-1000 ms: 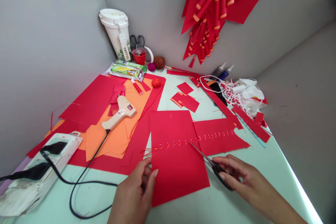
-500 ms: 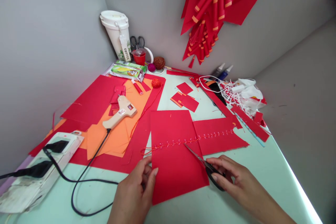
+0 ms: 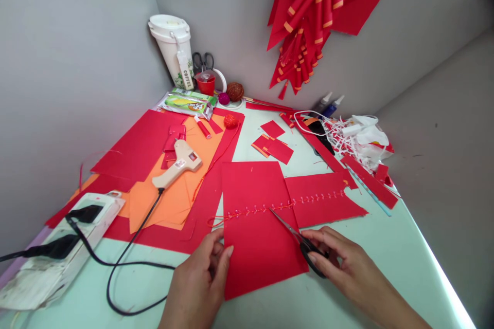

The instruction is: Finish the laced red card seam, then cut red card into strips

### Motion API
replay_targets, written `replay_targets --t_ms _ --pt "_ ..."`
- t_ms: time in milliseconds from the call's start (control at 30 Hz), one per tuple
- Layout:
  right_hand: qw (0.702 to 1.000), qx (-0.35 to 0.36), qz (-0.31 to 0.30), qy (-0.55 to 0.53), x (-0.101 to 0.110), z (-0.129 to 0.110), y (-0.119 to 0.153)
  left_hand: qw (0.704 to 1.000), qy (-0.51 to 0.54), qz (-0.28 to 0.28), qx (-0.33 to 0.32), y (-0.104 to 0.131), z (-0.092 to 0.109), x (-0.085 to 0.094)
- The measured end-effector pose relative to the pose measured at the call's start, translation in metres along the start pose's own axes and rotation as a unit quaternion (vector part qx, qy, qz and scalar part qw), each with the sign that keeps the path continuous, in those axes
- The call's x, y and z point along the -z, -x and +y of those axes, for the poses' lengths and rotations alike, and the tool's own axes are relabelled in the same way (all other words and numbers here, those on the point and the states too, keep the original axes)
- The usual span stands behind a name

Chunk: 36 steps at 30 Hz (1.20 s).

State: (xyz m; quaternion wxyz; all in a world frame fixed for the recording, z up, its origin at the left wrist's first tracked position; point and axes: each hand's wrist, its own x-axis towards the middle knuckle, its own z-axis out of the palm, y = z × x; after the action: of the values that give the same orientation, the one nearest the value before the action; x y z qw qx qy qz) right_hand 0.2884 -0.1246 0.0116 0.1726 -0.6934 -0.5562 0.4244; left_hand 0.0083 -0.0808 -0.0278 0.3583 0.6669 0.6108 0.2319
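A red paper sheet (image 3: pixel 254 262) lies in front of me, with an orange knotted cord (image 3: pixel 247 212) across it. The cord carries on over a second red paper piece (image 3: pixel 324 213) to the right, where one edge looks ragged. My left hand (image 3: pixel 203 272) pinches the left edge of the sheet between thumb and curled fingers. In my right hand (image 3: pixel 343 262) are black-handled scissors (image 3: pixel 295 236), their blades looking closed and their tip pointing at the cord near its middle. At the left end the cord forms a loose loop beyond the sheet.
A beige glue gun (image 3: pixel 177 164) rests on orange and red paper; its black cable (image 3: pixel 111 267) curls beside a power strip (image 3: pixel 85 226). Small red paper squares (image 3: pixel 276 149) lie behind the sheet. White paper shreds (image 3: pixel 339 139) are at right, a white cup (image 3: pixel 172 51) at back left.
The scissors have shifted very slightly, their tip a touch nearer the cord. My left hand keeps its place at the paper edge. The whole view has moved a little.
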Motion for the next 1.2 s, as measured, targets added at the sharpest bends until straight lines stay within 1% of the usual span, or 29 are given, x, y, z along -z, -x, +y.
replay_targets --t_ms 133,367,633,800,967,1100,1200 --pt "1.000 0.008 0.005 0.004 0.001 0.000 0.004 1.000 -0.002 0.000 0.004 -0.001 0.000 -0.001" --pt "0.998 0.054 0.025 0.016 -0.002 -0.002 0.003 1.000 -0.002 -0.003 0.004 -0.001 0.003 0.001" --pt "0.997 0.062 0.034 0.025 -0.001 -0.004 0.006 1.000 -0.007 -0.003 0.007 -0.001 0.002 0.000" --pt "0.996 0.074 0.041 0.027 -0.004 -0.006 0.003 1.000 -0.010 0.005 -0.002 -0.001 0.001 0.000" --pt "0.994 0.086 0.041 0.044 -0.006 -0.003 0.001 1.000 -0.012 0.000 0.001 -0.001 0.001 0.001" --pt "0.990 0.111 0.046 0.071 -0.008 0.001 0.003 1.000 -0.010 0.003 0.002 -0.001 0.002 0.001" --pt "0.980 0.147 0.078 0.110 -0.011 0.005 0.004 1.000 -0.006 0.007 -0.003 -0.001 0.002 0.001"
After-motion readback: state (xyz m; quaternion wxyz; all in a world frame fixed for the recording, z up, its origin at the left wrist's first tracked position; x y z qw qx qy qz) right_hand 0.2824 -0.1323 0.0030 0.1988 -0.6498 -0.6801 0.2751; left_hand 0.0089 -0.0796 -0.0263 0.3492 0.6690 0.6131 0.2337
